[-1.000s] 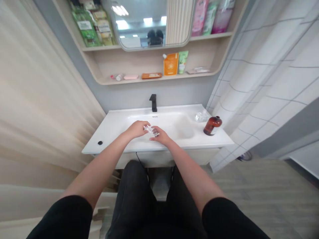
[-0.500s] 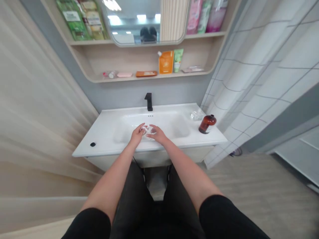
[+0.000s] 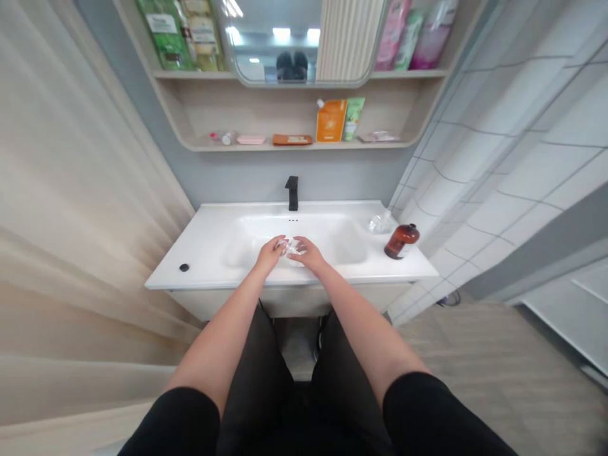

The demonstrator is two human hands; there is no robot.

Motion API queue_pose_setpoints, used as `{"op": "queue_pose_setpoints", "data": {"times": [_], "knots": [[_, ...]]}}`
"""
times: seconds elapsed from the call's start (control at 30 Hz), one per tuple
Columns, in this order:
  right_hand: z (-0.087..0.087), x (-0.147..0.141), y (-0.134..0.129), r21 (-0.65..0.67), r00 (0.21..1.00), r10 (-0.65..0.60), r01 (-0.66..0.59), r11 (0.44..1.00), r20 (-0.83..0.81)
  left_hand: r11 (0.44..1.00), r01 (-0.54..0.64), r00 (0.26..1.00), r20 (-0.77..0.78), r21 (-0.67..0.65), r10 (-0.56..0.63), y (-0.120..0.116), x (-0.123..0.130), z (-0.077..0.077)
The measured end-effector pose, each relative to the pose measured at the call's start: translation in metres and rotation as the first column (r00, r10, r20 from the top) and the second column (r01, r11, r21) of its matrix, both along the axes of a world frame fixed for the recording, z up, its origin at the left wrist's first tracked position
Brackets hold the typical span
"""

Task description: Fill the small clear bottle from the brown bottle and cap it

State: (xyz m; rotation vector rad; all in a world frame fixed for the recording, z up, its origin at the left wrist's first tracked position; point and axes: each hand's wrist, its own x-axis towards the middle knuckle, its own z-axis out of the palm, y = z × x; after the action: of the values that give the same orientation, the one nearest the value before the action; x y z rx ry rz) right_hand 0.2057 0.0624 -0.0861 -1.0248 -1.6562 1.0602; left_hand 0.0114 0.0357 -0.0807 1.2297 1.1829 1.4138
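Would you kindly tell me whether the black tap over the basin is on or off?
Off, it seems: no stream of water shows falling from the tap into the basin.

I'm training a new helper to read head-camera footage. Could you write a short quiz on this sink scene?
1. True or false: the amber bottle is to the right of the black faucet.
2. What is between the left hand and right hand? A: a clear object; B: a towel; C: a toothbrush.
3. Fill in the blank: the orange pouch is on the ____ below the mirror.

Key: 1 true; 2 A; 3 shelf.
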Motion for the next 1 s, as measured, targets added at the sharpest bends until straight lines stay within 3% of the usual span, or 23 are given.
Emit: {"op": "queue_pose_setpoints", "data": {"times": [0.33, 1.0], "knots": [[-0.0005, 0.0005, 0.0019, -0.008, 1.0, 0.005, -0.005, 1.0, 0.007, 0.998, 0.06, 0.996, 0.062, -0.011, -0.06, 0.0011, -0.0012, -0.0013], [0.004, 0.0006, -0.0015, -0.016, 1.0, 0.027, -0.028, 0.999, -0.013, 0.999, 0.036, 0.999, 0.04, -0.035, -0.035, -0.0024, -0.0003, 0.0036]]}}
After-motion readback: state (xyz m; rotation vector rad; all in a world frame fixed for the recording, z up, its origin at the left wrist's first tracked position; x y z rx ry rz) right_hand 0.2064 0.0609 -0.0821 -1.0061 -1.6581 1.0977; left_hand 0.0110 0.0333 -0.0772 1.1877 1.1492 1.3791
